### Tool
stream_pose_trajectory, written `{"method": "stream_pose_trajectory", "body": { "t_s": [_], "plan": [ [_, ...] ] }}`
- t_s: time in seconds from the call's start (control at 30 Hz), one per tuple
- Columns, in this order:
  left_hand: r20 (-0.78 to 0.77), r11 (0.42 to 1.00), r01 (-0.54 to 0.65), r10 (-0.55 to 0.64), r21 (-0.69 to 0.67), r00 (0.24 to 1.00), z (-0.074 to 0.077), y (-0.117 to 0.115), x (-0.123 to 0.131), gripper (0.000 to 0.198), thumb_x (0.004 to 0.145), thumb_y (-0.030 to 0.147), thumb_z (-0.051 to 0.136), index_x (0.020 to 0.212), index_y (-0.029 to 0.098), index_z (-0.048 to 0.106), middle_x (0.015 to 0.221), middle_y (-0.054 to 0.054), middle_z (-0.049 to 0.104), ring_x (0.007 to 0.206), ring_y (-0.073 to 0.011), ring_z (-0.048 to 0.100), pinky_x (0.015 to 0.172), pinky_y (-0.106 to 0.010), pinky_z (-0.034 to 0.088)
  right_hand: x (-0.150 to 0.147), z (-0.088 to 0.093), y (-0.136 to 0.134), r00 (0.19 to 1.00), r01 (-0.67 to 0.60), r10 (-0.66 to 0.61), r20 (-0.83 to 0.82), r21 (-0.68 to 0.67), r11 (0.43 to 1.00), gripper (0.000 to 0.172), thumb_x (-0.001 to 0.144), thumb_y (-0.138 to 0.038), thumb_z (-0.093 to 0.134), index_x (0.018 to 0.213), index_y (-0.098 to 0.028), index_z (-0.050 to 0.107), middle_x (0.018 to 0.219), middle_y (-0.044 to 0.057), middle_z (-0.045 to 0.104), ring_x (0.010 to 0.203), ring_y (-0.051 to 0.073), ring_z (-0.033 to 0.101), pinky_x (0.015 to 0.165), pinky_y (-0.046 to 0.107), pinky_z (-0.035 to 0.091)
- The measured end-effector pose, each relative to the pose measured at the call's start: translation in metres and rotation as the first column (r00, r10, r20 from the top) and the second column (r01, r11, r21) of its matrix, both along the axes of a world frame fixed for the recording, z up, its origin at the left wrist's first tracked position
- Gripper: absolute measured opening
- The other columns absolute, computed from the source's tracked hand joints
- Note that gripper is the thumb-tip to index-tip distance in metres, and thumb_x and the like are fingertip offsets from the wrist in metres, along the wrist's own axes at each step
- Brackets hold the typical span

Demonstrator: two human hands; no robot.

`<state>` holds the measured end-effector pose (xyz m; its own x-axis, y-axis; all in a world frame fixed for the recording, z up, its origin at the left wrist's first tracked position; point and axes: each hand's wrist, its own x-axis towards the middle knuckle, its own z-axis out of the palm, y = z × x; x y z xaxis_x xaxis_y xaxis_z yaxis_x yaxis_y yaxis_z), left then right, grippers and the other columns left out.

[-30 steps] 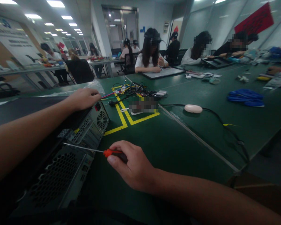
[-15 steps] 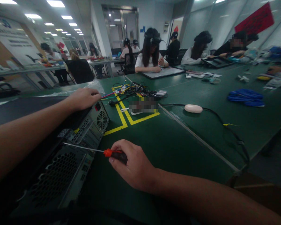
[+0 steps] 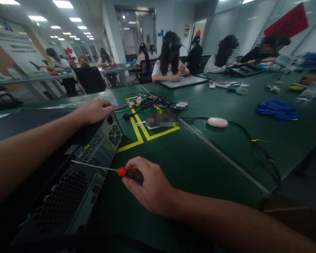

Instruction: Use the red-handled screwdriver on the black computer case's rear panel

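A dark computer case (image 3: 64, 200) lies at the left, its metal rear side with vents and ports facing right. My left hand (image 3: 98, 109) bears on its top by the far rear corner, fingers bent over the edge; their tips are hidden. In my right hand (image 3: 150, 184) is a screwdriver (image 3: 122, 171) with an orange and black handle, fingers wrapped round it. The thin shaft points left across the rear of the case. Its tip is near the upper edge of the honeycomb vent; I cannot tell whether it touches a screw.
Beyond the case lies a tangle of cables (image 3: 150, 100) beside yellow tape (image 3: 162, 133) on the green table (image 3: 200, 168). A pale oval thing (image 3: 217, 122) sits on a black cord. Farther right is a blue bundle (image 3: 276, 109). Several people work across the table.
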<state>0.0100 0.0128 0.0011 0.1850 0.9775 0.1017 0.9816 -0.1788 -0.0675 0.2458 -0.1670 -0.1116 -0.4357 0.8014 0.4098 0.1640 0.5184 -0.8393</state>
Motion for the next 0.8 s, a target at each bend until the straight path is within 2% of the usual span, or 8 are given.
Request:
{"method": "stream_pose_trajectory", "body": {
  "t_s": [0.3, 0.57, 0.8],
  "plan": [
    [0.002, 1.000, 0.015, -0.015, -0.026, 1.000, 0.0008, 0.0016, -0.0012, 0.065, 0.097, 0.044, 0.027, 0.125, 0.007, 0.074, 0.124, -0.019, 0.074, 0.115, -0.0337, 0.067, 0.101, -0.042, 0.051, -0.0002, -0.0015, 0.0005, 1.000, -0.006, 0.006, 0.000, -0.003, 1.000, 0.012, 0.095, -0.026, 0.068, 0.105, -0.021, 0.065, 0.096, 0.003, 0.071, 0.078, 0.017, 0.065, 0.078, 0.032, 0.056],
    [0.022, 1.000, 0.018, -0.018, -0.001, 1.000, -0.0003, 0.0006, -0.0009, 0.066, 0.095, 0.044, 0.029, 0.125, 0.007, 0.075, 0.126, -0.021, 0.073, 0.117, -0.0369, 0.066, 0.102, -0.046, 0.050, -0.0001, -0.0013, -0.0002, 1.000, 0.004, -0.004, 0.012, 0.004, 1.000, 0.013, 0.095, -0.027, 0.068, 0.106, -0.021, 0.064, 0.098, 0.003, 0.072, 0.081, 0.017, 0.065, 0.082, 0.032, 0.055],
    [-0.001, 1.000, 0.015, -0.015, -0.019, 1.000, 0.0017, -0.0008, 0.0006, 0.067, 0.095, 0.044, 0.027, 0.126, 0.007, 0.075, 0.124, -0.019, 0.074, 0.115, -0.0340, 0.068, 0.101, -0.042, 0.052, 0.0001, -0.0013, -0.0005, 1.000, -0.002, 0.002, -0.006, 0.001, 1.000, 0.014, 0.097, -0.030, 0.068, 0.106, -0.020, 0.065, 0.096, 0.003, 0.072, 0.078, 0.016, 0.065, 0.076, 0.030, 0.053]
  ]
}}
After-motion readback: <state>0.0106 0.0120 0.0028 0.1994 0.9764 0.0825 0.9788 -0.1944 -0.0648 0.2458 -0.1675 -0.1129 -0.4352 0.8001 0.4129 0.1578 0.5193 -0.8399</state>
